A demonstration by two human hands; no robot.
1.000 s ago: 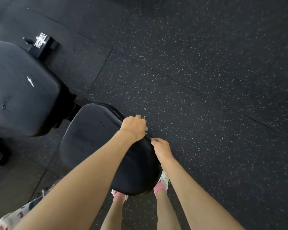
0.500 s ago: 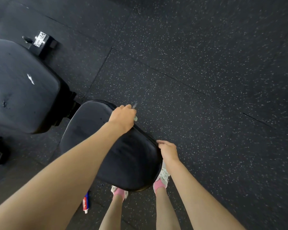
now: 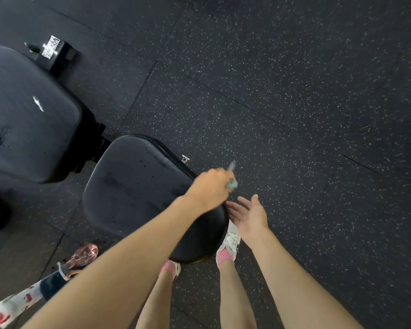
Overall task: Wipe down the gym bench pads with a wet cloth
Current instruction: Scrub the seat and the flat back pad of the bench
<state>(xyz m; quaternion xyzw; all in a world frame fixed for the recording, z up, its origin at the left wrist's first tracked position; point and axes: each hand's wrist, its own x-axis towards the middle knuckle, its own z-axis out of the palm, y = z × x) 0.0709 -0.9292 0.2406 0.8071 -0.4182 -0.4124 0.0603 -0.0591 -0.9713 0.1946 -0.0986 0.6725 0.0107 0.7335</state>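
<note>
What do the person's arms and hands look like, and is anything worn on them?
The left arm and right arm are bare, with no sleeves in view. The left hand and right hand wear no gloves; no watch or bracelet shows on either wrist.

Left hand (image 3: 210, 189) fisted round crumpled teal cloth (image 3: 233, 184), arm outstretched. Right hand (image 3: 250, 216) flat, palm up, just beside left hand.
</note>
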